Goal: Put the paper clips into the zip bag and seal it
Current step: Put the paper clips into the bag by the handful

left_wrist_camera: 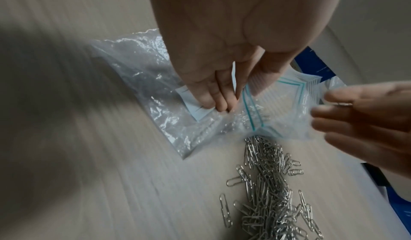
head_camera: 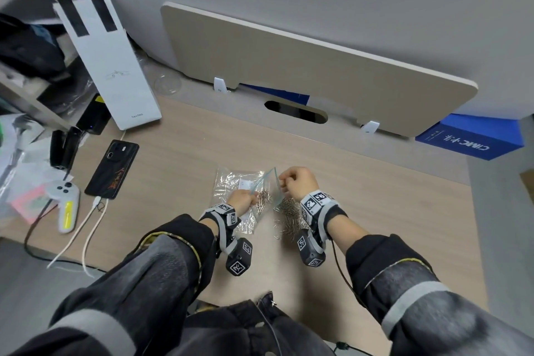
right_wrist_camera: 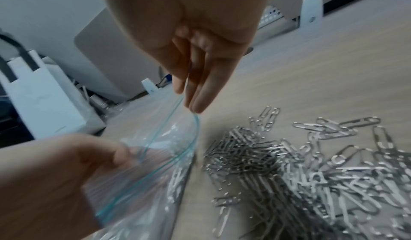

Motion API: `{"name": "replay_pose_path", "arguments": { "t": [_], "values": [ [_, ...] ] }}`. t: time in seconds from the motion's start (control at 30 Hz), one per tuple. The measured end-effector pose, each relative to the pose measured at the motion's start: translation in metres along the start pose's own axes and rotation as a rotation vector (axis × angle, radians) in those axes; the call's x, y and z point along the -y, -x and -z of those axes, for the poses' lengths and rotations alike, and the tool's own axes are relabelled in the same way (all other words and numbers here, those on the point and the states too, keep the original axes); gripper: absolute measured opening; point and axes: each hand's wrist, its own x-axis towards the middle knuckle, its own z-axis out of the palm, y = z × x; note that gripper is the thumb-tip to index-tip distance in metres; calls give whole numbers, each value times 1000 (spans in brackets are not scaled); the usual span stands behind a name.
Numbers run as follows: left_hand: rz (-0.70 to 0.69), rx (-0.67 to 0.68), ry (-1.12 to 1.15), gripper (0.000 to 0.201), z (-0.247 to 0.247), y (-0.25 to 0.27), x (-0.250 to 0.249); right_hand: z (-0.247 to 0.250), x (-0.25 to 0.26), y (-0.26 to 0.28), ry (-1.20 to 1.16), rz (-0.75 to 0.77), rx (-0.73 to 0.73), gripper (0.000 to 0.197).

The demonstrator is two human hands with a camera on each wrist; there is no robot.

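A clear zip bag [head_camera: 268, 185] with a teal seal line stands open-mouthed on the wooden desk between my hands. My left hand [head_camera: 253, 197] grips its near left side, seen as a curled fist on the plastic in the right wrist view [right_wrist_camera: 66, 173]. My right hand [head_camera: 281, 182] pinches the far rim [right_wrist_camera: 188, 92] and lifts it. A heap of silver paper clips [head_camera: 289, 215] lies on the desk just right of the bag's mouth [left_wrist_camera: 269, 182]. Some clips show through the bag's wall [right_wrist_camera: 177, 178].
A crumpled clear plastic bag [left_wrist_camera: 142, 78] with a white label lies under the left hand. At left are a black phone [head_camera: 112, 169] on a cable, a white controller [head_camera: 66, 205] and a tall white paper bag [head_camera: 112, 66]. A beige divider panel [head_camera: 318, 75] and a blue box [head_camera: 468, 136] stand behind.
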Motion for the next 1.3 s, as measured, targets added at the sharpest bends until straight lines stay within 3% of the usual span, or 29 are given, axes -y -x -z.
{"name": "replay_pose_path", "arguments": {
  "t": [0.1, 0.27, 0.5, 0.6, 0.73, 0.87, 0.97, 1.07, 1.2, 1.3],
  "values": [
    [-8, -1, -41, 37, 0, -1, 0, 17, -20, 0, 102, -25, -91, 31],
    [-14, -32, 34, 36, 1, -5, 5, 12, -42, 11, 619, 100, 139, 32],
    [22, -103, 71, 31, 5, -10, 14, -30, -38, 15, 795, 397, 253, 44],
    [44, -106, 106, 21, 5, -12, 15, -32, -47, 21, 862, 459, 284, 39],
    [40, -104, -13, 27, 4, -11, 11, -21, -66, 29, 879, 522, 274, 31],
    [23, -54, -107, 33, -1, -6, 1, 2, -73, 29, 812, 449, 168, 31],
    [22, -41, -83, 34, -7, -7, -2, 15, -81, 34, 849, 207, 45, 55],
    [33, -38, -26, 33, -13, -9, -2, 11, -89, 43, 824, 31, 48, 81],
    [58, -40, -2, 27, -18, -12, 0, -6, -88, 48, 743, -9, 59, 93],
    [63, -36, 16, 33, -19, -12, 2, -10, -88, 45, 692, 21, 41, 81]
  ]
}}
